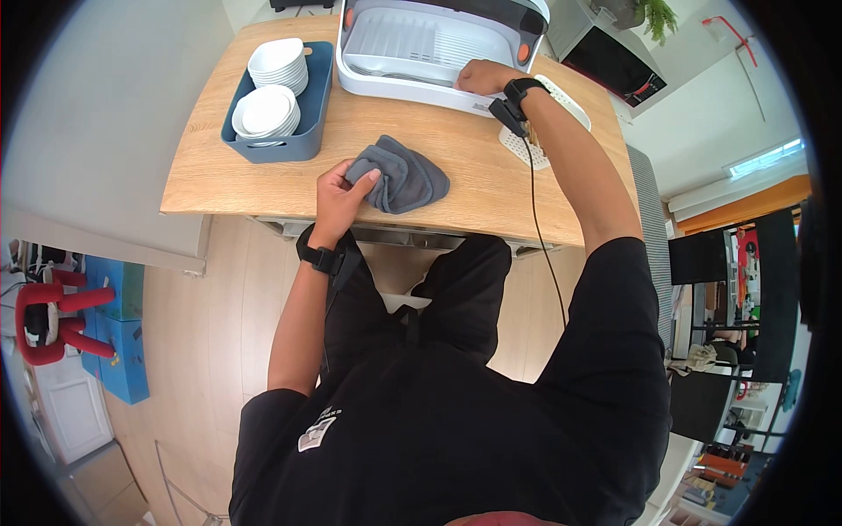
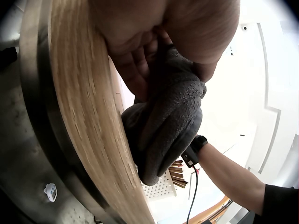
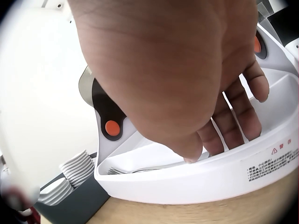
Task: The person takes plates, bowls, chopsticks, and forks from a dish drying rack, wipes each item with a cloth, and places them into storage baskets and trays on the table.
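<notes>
My left hand [image 1: 340,203] grips a folded dark grey cloth [image 1: 408,180] near the table's front edge, thumb on top. In the left wrist view the cloth [image 2: 168,121] bunches out from under the fingers. At the back, my right hand [image 1: 482,77] reaches into the front trough of a white dish rack [image 1: 412,88]. The right wrist view shows several metal forks [image 3: 140,169] lying along that trough, tines to the left. Thumb and index finger pinch a fork handle there, while the other fingers [image 3: 247,123] hang loosely over the trough's front wall.
A blue bin [image 1: 320,105] with stacked white bowls [image 1: 279,61] and plates [image 1: 265,112] stands left on the wooden table [image 1: 263,188]. Right of the rack, under my forearm, is a white perforated basket [image 1: 526,151] with brown sticks [image 2: 176,175]. A cable [image 1: 545,237] trails from my right wrist.
</notes>
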`<action>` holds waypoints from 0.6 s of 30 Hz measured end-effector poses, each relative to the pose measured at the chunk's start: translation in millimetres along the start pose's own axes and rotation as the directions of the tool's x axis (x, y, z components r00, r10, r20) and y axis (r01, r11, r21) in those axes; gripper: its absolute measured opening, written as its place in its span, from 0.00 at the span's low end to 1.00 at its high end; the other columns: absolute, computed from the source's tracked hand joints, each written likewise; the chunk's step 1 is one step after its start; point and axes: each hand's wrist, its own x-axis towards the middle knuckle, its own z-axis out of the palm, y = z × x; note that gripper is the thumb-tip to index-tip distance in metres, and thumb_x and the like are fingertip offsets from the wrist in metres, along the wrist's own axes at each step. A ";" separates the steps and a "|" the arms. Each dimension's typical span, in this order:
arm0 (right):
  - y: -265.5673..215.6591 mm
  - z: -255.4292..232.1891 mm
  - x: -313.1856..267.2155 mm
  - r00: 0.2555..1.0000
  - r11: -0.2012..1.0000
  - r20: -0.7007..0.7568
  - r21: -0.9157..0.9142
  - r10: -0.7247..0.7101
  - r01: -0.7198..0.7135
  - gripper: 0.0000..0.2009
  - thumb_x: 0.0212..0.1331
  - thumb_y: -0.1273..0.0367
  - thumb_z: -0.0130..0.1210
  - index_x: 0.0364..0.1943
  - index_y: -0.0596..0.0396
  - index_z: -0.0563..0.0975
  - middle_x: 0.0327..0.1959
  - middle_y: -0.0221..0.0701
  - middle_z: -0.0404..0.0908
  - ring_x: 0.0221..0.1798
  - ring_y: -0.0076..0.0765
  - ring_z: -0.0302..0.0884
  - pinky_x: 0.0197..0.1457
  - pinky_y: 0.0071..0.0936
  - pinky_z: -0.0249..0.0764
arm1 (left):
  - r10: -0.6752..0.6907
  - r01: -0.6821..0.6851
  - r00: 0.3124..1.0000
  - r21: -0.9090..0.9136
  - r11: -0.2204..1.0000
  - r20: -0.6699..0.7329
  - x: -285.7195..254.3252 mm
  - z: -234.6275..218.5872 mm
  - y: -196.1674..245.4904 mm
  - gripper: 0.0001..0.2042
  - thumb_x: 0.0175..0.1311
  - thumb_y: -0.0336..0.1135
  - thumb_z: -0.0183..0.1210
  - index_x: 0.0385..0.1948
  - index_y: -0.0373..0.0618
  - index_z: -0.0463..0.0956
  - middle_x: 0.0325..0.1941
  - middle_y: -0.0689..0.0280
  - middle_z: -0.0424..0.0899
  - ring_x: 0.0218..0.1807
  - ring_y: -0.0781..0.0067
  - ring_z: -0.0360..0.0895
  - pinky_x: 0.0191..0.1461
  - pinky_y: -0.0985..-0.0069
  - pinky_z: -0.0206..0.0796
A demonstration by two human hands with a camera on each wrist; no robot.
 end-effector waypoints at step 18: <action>11.9 -4.3 -3.6 0.993 0.988 0.085 0.139 -0.081 0.069 0.16 0.56 0.60 0.62 0.45 0.54 0.84 0.41 0.35 0.86 0.45 0.36 0.80 0.53 0.30 0.73 | 0.006 -0.006 1.000 -0.006 1.000 0.000 -1.1 2.3 3.1 0.11 0.64 0.27 0.62 0.45 0.31 0.78 0.40 0.66 0.84 0.40 0.83 0.78 0.45 0.83 0.72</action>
